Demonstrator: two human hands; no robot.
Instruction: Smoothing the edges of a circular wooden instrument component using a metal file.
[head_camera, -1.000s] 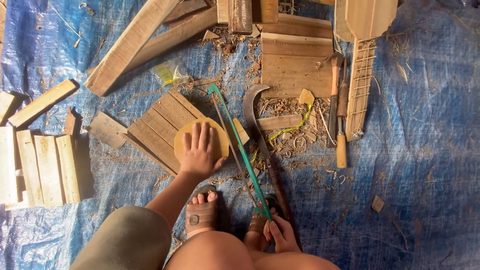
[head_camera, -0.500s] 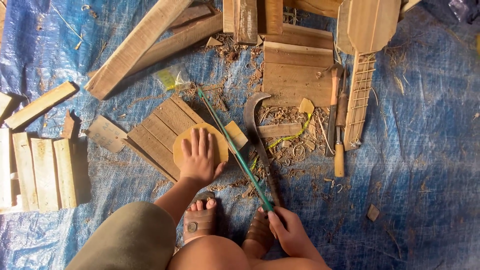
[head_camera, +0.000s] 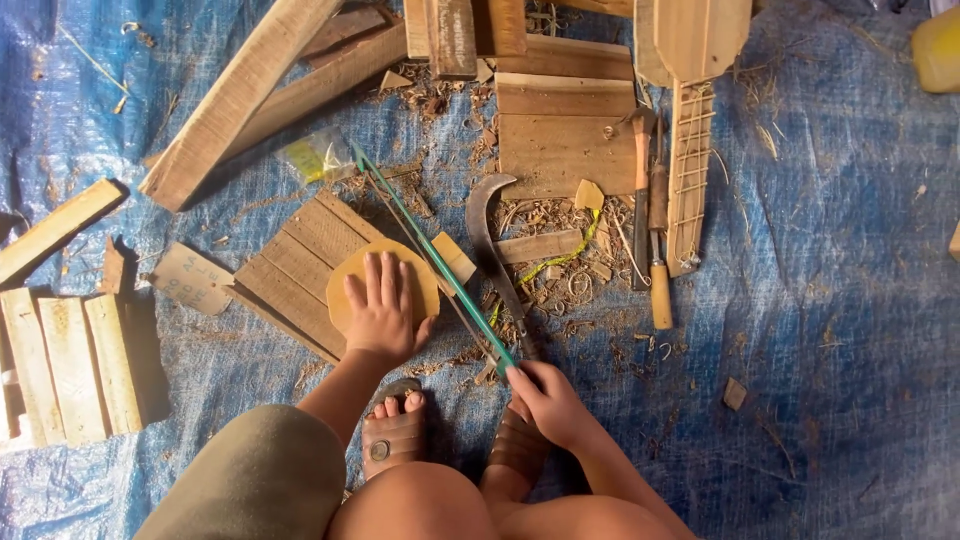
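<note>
My left hand (head_camera: 382, 310) lies flat, fingers spread, on a round wooden disc (head_camera: 345, 278) that rests on a slatted wooden panel (head_camera: 300, 260). My right hand (head_camera: 545, 400) grips the near end of a green-framed hacksaw (head_camera: 430, 250). The saw runs diagonally up and left, along the disc's right edge. A small wood block (head_camera: 455, 255) sits just beyond the saw. My two sandalled feet (head_camera: 395, 435) rest on the blue tarp (head_camera: 830, 300) below the panel.
A curved sickle blade (head_camera: 487, 235) lies right of the saw amid shavings. Chisels (head_camera: 655, 220), a guitar-like neck piece (head_camera: 690, 150) and planks (head_camera: 560, 130) lie farther back. A long beam (head_camera: 230, 100) lies upper left, short boards (head_camera: 70, 365) at the left.
The saw and my right hand have moved forward and up along the disc's edge. My left hand has stayed pressed on the disc.
</note>
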